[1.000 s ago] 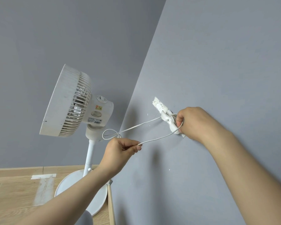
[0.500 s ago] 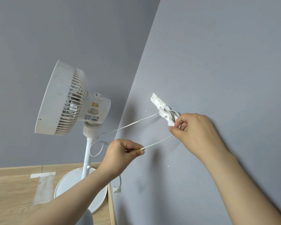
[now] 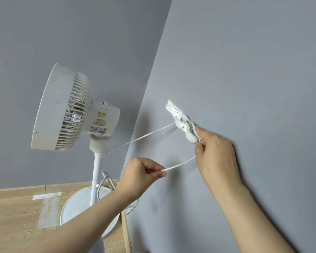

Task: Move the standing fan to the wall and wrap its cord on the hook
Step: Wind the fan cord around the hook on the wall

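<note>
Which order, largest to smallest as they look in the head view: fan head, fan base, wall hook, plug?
1. fan head, largest.
2. fan base, though partly hidden.
3. wall hook.
4. plug, smallest by far.

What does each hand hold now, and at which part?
The left hand pinches the white cord on its slack stretch; the right hand pinches the same cord beside the lower end of the hook.

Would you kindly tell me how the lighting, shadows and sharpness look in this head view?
Head view: soft, even light, no glare; faint shadows on the grey wall below the hook; the cord and hook look sharp, with no motion blur; the fan and room corner lean, probably wide-angle tilt.
</note>
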